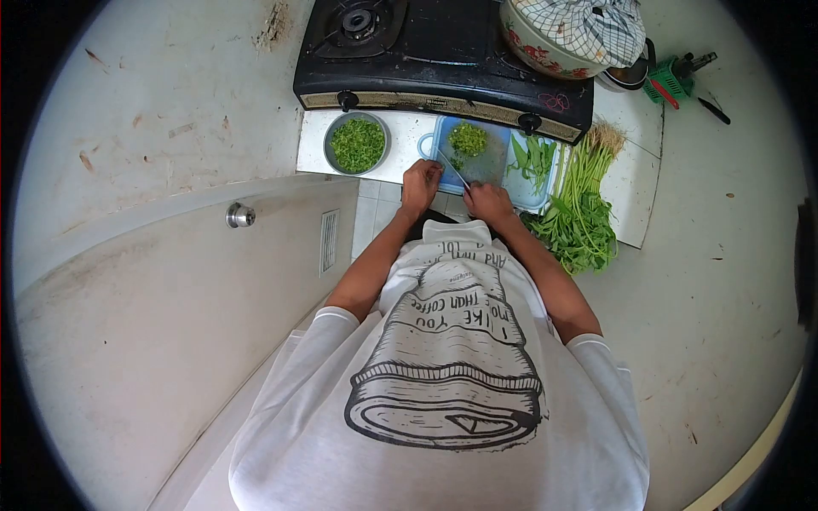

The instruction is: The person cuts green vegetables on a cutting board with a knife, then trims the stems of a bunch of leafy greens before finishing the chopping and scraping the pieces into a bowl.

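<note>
My right hand [488, 203] is closed around the handle of a knife [452, 169] at the front edge of a blue cutting board [492, 175]. The blade slants up and left toward my left hand [421, 183], whose fingers are drawn together at the board's left edge, close to the knife tip. Whatever those fingers pinch is too small to make out. A small heap of chopped greens [467, 139] lies on the board behind the blade. Loose green leaves [534, 159] rest on the board's right side. To the left stands a grey bowl [386, 143] of finely chopped greens [356, 145].
A bundle of leafy stalks with roots [588, 192] lies right of the board. Behind is a black gas stove [443, 81] carrying a floral pot [545, 53] covered with a checked cloth [601, 30]. At far right are a green basket [667, 83] and another knife [714, 111].
</note>
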A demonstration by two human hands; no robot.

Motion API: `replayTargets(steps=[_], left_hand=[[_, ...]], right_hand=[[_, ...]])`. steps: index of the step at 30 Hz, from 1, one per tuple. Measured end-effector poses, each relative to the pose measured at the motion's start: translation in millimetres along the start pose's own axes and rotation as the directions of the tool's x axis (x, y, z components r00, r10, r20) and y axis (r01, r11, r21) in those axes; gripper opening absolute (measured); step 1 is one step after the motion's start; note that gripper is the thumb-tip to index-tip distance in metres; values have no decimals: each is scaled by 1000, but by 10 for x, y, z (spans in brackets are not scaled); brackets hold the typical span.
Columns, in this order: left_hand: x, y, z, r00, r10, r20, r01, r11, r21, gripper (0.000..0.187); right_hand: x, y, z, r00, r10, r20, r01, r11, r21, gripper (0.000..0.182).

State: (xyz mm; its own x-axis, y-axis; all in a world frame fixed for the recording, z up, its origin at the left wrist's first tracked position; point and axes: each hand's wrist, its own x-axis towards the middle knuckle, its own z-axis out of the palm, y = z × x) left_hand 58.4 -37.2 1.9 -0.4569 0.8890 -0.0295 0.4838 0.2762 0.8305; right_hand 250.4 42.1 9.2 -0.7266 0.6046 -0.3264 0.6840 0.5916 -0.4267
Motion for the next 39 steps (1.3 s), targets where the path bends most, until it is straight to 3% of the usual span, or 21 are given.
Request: replayTargets(steps=[12, 24, 34, 39], left_hand=[[1, 81, -46, 1000, 10, 12, -10, 1000, 25, 10], [10, -5, -29, 998, 70, 3, -70, 997, 43, 9], [5, -2, -33, 997, 81, 2, -81, 997, 0, 7], [17, -22, -24, 997, 73, 10, -74, 995, 65, 7]], right_hand=[[-23, -4, -4, 996, -84, 27, 84, 996, -26, 35], [42, -32, 14, 1000, 18, 8, -18, 998, 64, 36], [18, -53, 17, 998, -50, 25, 49, 998, 39, 35], [140, -151, -35, 998, -24, 61, 24, 1000, 10, 35]])
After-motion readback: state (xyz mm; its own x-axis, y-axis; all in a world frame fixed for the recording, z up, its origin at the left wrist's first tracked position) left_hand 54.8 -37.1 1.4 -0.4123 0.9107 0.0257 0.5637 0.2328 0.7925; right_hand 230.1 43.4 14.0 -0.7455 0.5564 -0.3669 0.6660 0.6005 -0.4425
